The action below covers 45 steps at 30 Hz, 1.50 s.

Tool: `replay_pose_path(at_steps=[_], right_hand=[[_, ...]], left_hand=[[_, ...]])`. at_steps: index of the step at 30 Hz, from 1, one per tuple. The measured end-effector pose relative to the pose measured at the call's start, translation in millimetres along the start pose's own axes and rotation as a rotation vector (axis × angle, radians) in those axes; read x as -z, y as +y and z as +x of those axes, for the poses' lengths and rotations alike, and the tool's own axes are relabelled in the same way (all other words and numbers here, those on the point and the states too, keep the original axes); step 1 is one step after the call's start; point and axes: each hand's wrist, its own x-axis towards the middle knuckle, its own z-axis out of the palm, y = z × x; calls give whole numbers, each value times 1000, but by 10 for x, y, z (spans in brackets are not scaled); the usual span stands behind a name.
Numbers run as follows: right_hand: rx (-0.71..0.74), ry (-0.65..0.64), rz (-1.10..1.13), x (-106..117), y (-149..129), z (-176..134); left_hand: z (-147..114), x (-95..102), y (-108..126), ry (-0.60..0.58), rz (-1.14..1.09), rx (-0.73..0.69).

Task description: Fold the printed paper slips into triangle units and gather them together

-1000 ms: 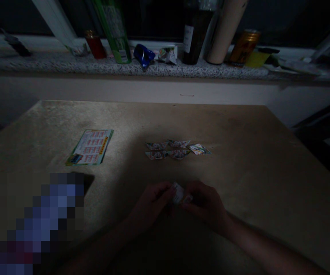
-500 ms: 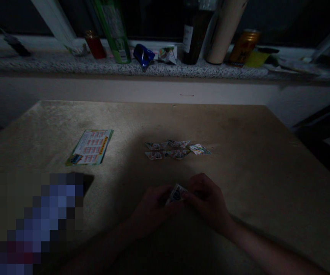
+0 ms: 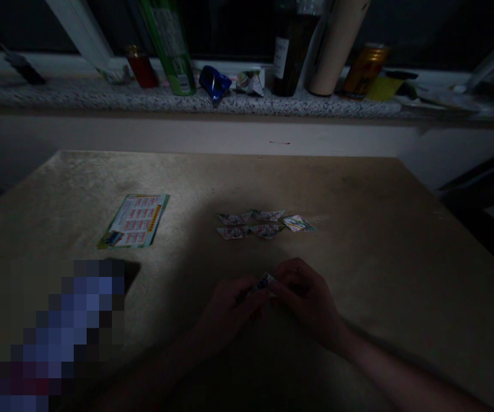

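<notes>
Between my two hands is a small piece of folded printed paper, pinched over the near middle of the table. My left hand grips its left side, thumb on top. From the right, my right hand has thumb and bent fingers closed on the other side. The fingers cover most of the paper, so its full shape is hidden. Just beyond the hands lie several folded paper pieces in two short rows, with a diamond-shaped one at their right end.
A stack of printed sheets lies on the table at left. A pixelated area covers the lower left. Along the granite windowsill stand a green container, a dark bottle, a can and a blue object.
My right hand has shifted slightly left, closer to my left hand. Less of the folded paper shows between the fingers now. The things on the table have stayed put.
</notes>
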Motion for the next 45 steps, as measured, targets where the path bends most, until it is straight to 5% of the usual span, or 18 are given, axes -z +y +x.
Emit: replay_pose_path(at_steps=[8,30,39,45], right_hand=[[60,-172,-203,30,19,4],[-29,-262,-137,37,10,-6],[-66,-144,-176,38,20,8],[-101,-290,-78,49,-13,43]], left_hand=[[13,-5,-34,-1,34,15],[-9,-18,-76,-158,70,-8],[-22,-6,-15,-88,97,-61],[-35,-7,-17,41,110,-69]])
